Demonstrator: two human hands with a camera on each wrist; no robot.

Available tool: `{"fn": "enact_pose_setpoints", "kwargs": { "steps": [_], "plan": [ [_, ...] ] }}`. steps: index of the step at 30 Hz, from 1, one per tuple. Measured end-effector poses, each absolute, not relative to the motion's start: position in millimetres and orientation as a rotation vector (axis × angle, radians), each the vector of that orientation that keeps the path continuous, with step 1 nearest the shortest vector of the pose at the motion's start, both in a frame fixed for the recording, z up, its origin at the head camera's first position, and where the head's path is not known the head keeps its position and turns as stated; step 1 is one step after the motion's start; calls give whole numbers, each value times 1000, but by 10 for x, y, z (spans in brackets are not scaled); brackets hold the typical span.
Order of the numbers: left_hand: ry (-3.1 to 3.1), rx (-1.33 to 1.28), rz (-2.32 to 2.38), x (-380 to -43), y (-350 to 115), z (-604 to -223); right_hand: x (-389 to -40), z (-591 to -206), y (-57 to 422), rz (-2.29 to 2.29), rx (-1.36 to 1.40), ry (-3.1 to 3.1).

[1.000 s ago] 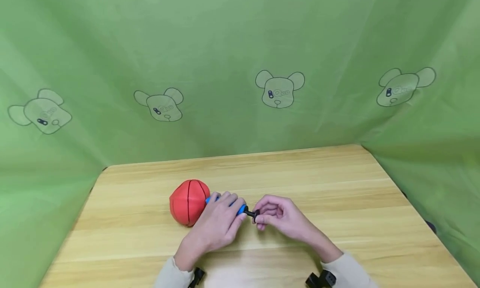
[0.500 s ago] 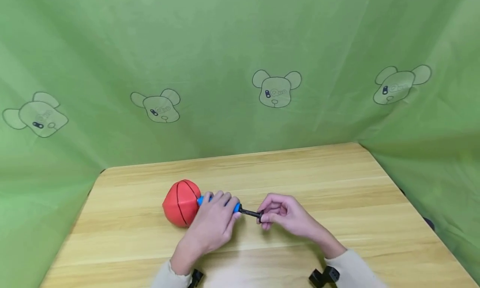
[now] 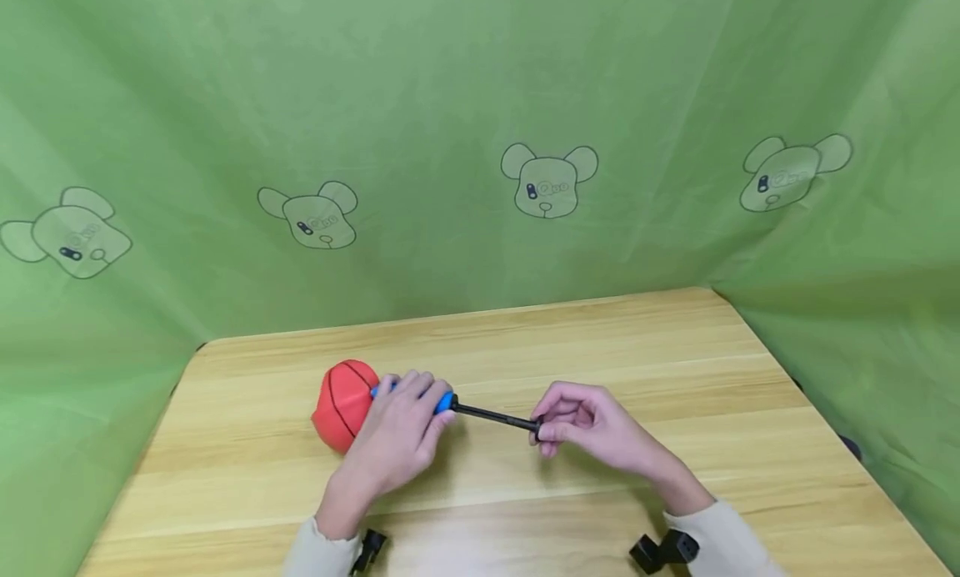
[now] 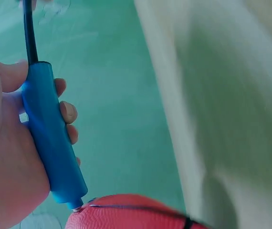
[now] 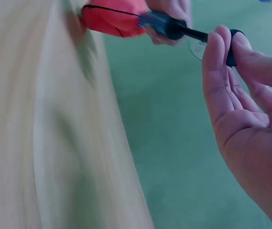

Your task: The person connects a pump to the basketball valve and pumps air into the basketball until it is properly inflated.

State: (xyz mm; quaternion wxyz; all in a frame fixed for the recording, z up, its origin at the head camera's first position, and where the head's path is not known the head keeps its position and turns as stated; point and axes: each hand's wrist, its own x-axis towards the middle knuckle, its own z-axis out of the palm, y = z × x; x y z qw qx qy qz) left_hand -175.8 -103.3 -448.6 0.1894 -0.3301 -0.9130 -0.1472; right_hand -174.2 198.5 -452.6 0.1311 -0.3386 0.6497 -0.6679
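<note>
A blue hand pump point(image 4: 52, 133) lies in the grip of my left hand point(image 3: 397, 431), fingers wrapped round its barrel. The pump's narrow end meets a red ball point(image 3: 345, 410) with black lines, which looks dented and underfilled. From the barrel's other end a long stretch of black rod point(image 3: 495, 415) sticks out to the right. My right hand point(image 3: 592, 427) pinches the black end knob point(image 5: 235, 47) of that rod between thumb and fingers. In the left wrist view the ball point(image 4: 131, 212) shows at the bottom, right at the pump's tip.
Both hands work above a light wooden table point(image 3: 600, 343). Green cloth point(image 3: 435, 252) with printed bear heads hangs behind it and at both sides. Black wrist devices point(image 3: 663, 552) sit at both sleeves.
The pump rod has come much further out of the barrel. My right hand has moved right with the knob, while my left hand, the pump and the ball have shifted left.
</note>
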Motion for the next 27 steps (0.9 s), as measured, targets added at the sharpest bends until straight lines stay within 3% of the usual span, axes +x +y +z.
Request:
{"fn": "enact_pose_setpoints", "kwargs": {
  "steps": [15, 27],
  "plan": [
    [-2580, -1079, -387, -1677, -768, -4629, -1779, -4783, 1668, -1957, -973, 1878],
    [-2601, -923, -395, -1821, -1068, -4539, -1798, -4650, 1997, -2017, -1021, 1776]
  ]
}}
